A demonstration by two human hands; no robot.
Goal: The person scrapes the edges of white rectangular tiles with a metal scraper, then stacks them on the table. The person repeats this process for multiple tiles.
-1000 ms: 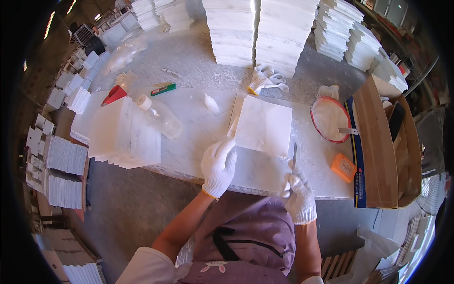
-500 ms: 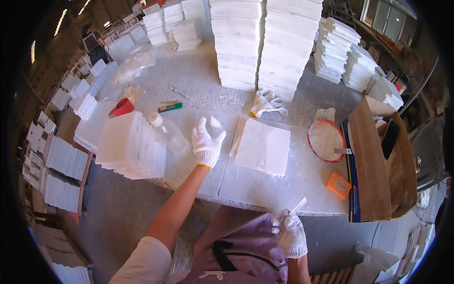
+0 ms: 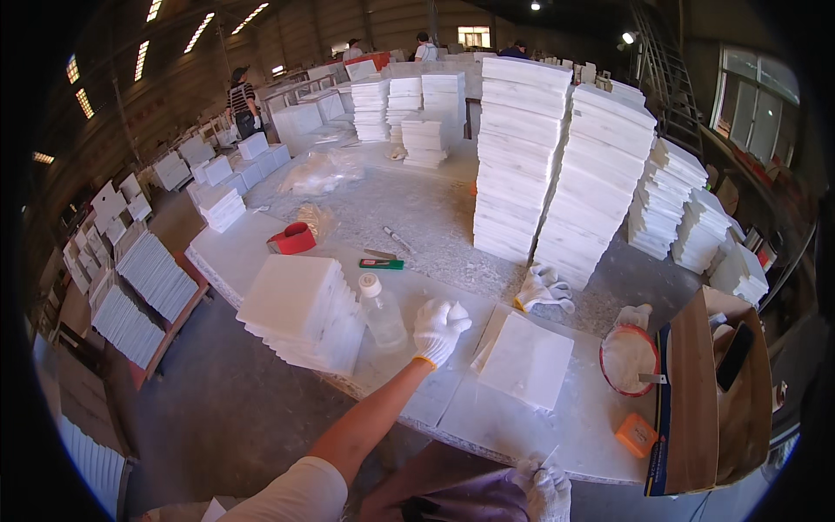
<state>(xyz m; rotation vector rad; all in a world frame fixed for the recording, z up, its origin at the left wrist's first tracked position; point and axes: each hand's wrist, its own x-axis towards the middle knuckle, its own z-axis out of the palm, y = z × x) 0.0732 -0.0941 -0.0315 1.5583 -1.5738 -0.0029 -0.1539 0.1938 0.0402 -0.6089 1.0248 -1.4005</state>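
My left hand (image 3: 441,332), in a white knitted glove, is raised over the table between a clear plastic bottle (image 3: 383,318) and a small stack of square white stone tiles (image 3: 526,358). Its fingers are curled in; whatever they hold, if anything, is hidden. Low at the table's front edge, my right hand (image 3: 544,491), also gloved, is closed around a thin flat scraper (image 3: 551,454), now seen almost edge-on. A red-rimmed bowl of white paste (image 3: 628,358) stands right of the tiles, with a metal blade (image 3: 652,378) at its rim.
A tile stack (image 3: 296,304) stands left of the bottle. Behind lie red tape (image 3: 292,238), a green cutter (image 3: 381,264) and spare gloves (image 3: 544,291). Tall tile stacks (image 3: 522,157) rise at the back. An orange box (image 3: 636,435) and a cardboard carton (image 3: 709,409) are right. A person (image 3: 243,104) stands far off.
The view has tilted up, showing more of the hall. My left hand's spread fingers have curled in. The scraper in my right hand has turned edge-on.
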